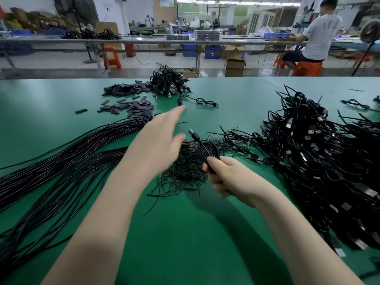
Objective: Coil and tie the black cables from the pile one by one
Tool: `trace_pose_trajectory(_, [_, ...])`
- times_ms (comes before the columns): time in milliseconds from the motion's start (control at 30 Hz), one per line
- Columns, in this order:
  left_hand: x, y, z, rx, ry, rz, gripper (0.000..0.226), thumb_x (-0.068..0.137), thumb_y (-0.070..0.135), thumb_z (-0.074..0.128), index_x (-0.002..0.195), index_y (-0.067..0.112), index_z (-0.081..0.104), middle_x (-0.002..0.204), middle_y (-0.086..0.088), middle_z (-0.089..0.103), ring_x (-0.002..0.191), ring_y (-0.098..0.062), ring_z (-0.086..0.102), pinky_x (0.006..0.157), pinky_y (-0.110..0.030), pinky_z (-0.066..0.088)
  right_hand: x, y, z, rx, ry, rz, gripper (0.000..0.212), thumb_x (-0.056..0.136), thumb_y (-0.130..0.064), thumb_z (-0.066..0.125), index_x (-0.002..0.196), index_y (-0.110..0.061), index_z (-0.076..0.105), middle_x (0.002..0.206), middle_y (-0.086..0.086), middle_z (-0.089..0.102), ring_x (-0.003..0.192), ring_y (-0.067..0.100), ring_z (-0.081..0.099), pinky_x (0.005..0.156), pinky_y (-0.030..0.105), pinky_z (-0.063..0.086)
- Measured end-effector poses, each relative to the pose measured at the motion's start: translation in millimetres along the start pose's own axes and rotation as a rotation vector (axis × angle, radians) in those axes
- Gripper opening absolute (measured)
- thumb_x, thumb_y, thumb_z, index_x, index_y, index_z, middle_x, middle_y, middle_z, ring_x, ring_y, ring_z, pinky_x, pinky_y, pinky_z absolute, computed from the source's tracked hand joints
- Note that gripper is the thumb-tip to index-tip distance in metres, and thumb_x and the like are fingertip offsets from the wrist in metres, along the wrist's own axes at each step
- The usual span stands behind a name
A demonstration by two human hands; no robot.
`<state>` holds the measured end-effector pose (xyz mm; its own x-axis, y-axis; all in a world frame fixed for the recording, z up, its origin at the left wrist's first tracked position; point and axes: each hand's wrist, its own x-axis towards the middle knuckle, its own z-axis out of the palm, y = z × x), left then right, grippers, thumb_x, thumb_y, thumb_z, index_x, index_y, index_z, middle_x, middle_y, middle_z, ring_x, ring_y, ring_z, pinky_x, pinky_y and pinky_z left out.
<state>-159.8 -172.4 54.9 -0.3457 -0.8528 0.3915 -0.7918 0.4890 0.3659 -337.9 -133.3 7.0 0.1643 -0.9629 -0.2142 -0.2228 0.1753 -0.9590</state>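
The right hand grips a coiled USB cable over the twist ties; the left hand, open, reaches toward 12 o'clock. She should keep the loops pinched tight while tying.

**Counts on the green table**

Two hands: left hand, right hand. One coiled cable, gripped in the right. One bundle of long straight cables. One heap of short thin ties. Two heaps of USB cables: large heap, far small heap. One loose cable lying alone. Two scatters of dark flat pieces, too many to count. One seated person behind. Two orange stools plainly visible.
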Motion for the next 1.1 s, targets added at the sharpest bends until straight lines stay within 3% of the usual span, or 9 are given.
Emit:
trace_pose_trajectory(33, [1, 1, 4, 0.026, -0.122, 0.123, 0.071, 0.093, 0.025, 0.061, 0.153, 0.033, 0.022, 0.153, 0.005, 0.035, 0.138, -0.014, 0.034, 0.116, -0.036, 0.026, -1, 3, -4, 0.089, -0.074, 0.057, 0.029, 0.104, -0.030, 0.032, 0.080, -0.021, 0.045, 0.053, -0.009, 0.027, 0.042, 0.009, 0.019, 0.040, 0.018, 0.018])
trace_pose_trajectory(100, [0, 11, 16, 0.084, -0.327, 0.258, 0.081, 0.088, 0.026, 0.068, 0.152, 0.039, 0.021, 0.158, 0.006, 0.026, 0.145, -0.017, 0.021, 0.120, -0.040, 0.019, -5, 7, -13, 0.109, -0.192, 0.119, 0.032, 0.104, -0.034, 0.033, 0.077, -0.023, 0.045, 0.055, -0.008, 0.023, 0.042, 0.007, 0.015, 0.038, 0.016, 0.017])
trace_pose_trajectory(200, [-4, 21, 34, 0.097, -0.416, 0.289, 0.061, 0.085, 0.043, 0.068, 0.142, 0.035, 0.047, 0.139, 0.007, 0.054, 0.130, -0.018, 0.044, 0.107, -0.037, 0.036, -13, 9, -28, -0.041, -0.263, 0.165, 0.032, 0.103, -0.039, 0.035, 0.078, -0.022, 0.046, 0.058, -0.005, 0.026, 0.044, 0.009, 0.016, 0.041, 0.019, 0.018])
trace_pose_trajectory(300, [-7, 28, 39, 0.115, -0.460, 0.256, 0.046, 0.084, 0.051, 0.066, 0.126, 0.032, 0.061, 0.114, 0.001, 0.062, 0.111, -0.021, 0.055, 0.091, -0.038, 0.047, -23, 11, -42, -0.131, -0.314, 0.201, 0.034, 0.102, -0.043, 0.036, 0.079, -0.022, 0.048, 0.057, -0.006, 0.035, 0.045, 0.010, 0.021, 0.042, 0.020, 0.024])
trace_pose_trajectory(500, [-19, 47, 60, 0.324, -0.461, 0.272, 0.028, 0.099, 0.046, 0.044, 0.108, 0.025, 0.059, 0.106, -0.001, 0.063, 0.099, -0.025, 0.061, 0.071, -0.034, 0.045, -26, 5, -59, -0.239, -0.366, 0.234, 0.038, 0.100, -0.048, 0.037, 0.085, -0.018, 0.055, 0.059, -0.004, 0.029, 0.049, 0.010, 0.019, 0.044, 0.020, 0.017])
trace_pose_trajectory(633, [-34, 30, 69, 0.206, -0.354, 0.145, 0.027, 0.104, 0.040, 0.032, 0.092, 0.019, 0.044, 0.093, -0.001, 0.056, 0.087, -0.028, 0.060, 0.069, -0.038, 0.048, -28, 8, -70, -0.132, -0.062, 0.093, 0.031, 0.094, -0.046, 0.054, 0.089, -0.017, 0.065, 0.062, 0.000, 0.059, 0.045, 0.012, 0.044, 0.044, 0.020, 0.037])
trace_pose_trajectory(767, [-56, 16, 88, 0.085, -0.232, -0.016, 0.029, 0.104, 0.041, 0.027, 0.083, 0.022, 0.032, 0.076, 0.007, 0.043, 0.078, -0.028, 0.057, 0.062, -0.036, 0.041, -19, 30, -42, 0.218, 0.293, -0.076, 0.015, 0.089, -0.028, 0.067, 0.093, -0.014, 0.071, 0.069, 0.001, 0.068, 0.049, 0.009, 0.057, 0.050, 0.020, 0.050])
trace_pose_trajectory(900, [-65, 13, 98, 0.059, -0.188, 0.007, 0.030, 0.103, 0.043, 0.026, 0.082, 0.023, 0.030, 0.073, 0.008, 0.043, 0.074, -0.027, 0.057, 0.059, -0.035, 0.034, -10, 54, -10, 0.485, 0.443, -0.116, 0.011, 0.088, -0.022, 0.069, 0.091, -0.011, 0.071, 0.065, -0.003, 0.066, 0.053, 0.011, 0.060, 0.055, 0.021, 0.053])
trace_pose_trajectory(1100, [-66, 10, 101, 0.054, -0.151, 0.039, 0.031, 0.103, 0.042, 0.029, 0.081, 0.021, 0.032, 0.068, 0.008, 0.040, 0.068, -0.023, 0.054, 0.056, -0.035, 0.031, -10, 60, -12, 0.539, 0.461, -0.178, 0.006, 0.088, -0.014, 0.069, 0.086, -0.008, 0.071, 0.063, -0.001, 0.067, 0.057, 0.012, 0.063, 0.058, 0.021, 0.054])
